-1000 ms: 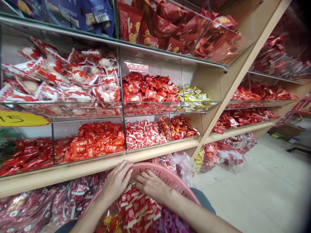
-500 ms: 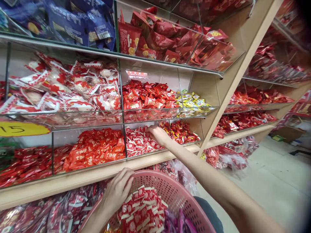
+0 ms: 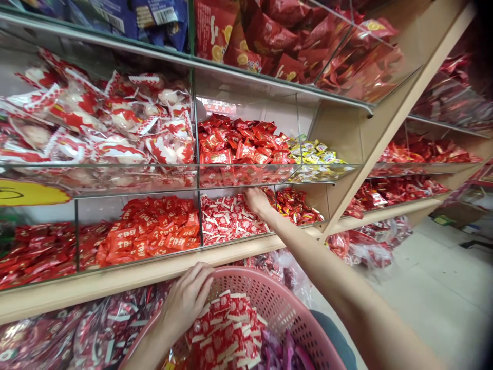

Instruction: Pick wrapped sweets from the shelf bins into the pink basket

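Note:
My right hand [image 3: 256,200] reaches into the lower shelf bin of red-and-white wrapped candies [image 3: 225,218], palm down on the pile; its fingers are buried among the wrappers. My left hand [image 3: 187,295] rests on the rim of a pink plastic basket [image 3: 277,303] in my lap, fingers curled over the edge. Inside the basket lies a heap of the same red-and-white candies [image 3: 227,329], with purple wrappers [image 3: 281,354] beside them.
Glass-fronted bins hold orange-red packets [image 3: 150,231], red packets [image 3: 239,144], yellow sweets [image 3: 314,154] and large red-white bags [image 3: 96,123]. A wooden shelf edge [image 3: 115,280] runs above bagged stock on the floor. A slanted wooden upright [image 3: 385,128] divides the shelves; pale floor tiles [image 3: 435,288] lie to the right.
My right hand left the basket, rose to the shelf bin and pushed deeper into the red-and-white candies. The left hand stayed on the basket rim.

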`<state>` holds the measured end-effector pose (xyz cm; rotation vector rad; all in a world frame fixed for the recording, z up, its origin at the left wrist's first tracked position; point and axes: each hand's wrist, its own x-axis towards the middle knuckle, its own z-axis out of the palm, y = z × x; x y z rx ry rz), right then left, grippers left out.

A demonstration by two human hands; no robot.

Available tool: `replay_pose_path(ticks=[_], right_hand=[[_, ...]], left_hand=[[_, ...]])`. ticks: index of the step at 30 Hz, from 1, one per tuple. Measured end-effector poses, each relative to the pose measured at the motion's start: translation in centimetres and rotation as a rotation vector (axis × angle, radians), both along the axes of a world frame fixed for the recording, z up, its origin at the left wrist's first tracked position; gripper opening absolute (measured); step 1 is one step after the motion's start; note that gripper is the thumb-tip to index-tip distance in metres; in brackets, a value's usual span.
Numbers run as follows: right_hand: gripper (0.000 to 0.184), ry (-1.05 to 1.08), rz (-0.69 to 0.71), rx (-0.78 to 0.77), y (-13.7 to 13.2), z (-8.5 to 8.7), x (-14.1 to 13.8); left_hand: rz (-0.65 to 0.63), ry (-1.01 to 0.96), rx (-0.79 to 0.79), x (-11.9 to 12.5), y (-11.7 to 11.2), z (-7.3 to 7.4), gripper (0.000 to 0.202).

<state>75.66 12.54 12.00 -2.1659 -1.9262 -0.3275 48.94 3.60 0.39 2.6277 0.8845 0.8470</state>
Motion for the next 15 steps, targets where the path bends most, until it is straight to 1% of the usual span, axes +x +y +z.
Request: replay_pose_path(ticks=[3,5,8,9,10,12,14,15], right_hand=[[0.029,0.04,-0.006,0.054,-1.5,0.3,0.2],[0.024,0.138,0.053,0.133,-2.9,0.3,0.2],[0.014,0.45,0.221,0.31,-5.7,0.1,-0.2],[0.012,0.567,0.279,0.343,-6.8,-0.1,-0.5],[0.011,0.666,0.332,0.346,-8.0,-0.2,-0.8],[0.012,0.821,0.438,0.265,-10.4,-0.8,-1.7],[0.013,0.905,0.508,0.094,-12.7,-1.7,-2.6],[0.012,0.928,0.511,-0.009,-13.7,-2.4,-3.1]], left_hand=[[-0.009,-0.006,-0.004,0.0,0.0,0.0,0.022],[-0.011,-0.01,-0.004,0.0,0.0,-0.1,0.022],[-0.011,-0.006,-0.007,0.1,0.0,-0.1,0.021],[-0.008,-0.004,-0.009,0.1,0.0,-0.1,0.021],[-0.006,-0.003,-0.009,0.1,-0.1,0.0,0.021],[0.002,-0.004,-0.009,0.1,-0.2,0.1,0.021],[0.007,-0.005,-0.006,0.1,-0.2,0.1,0.021],[0.009,-0.005,-0.002,0.1,-0.3,0.1,0.021]])
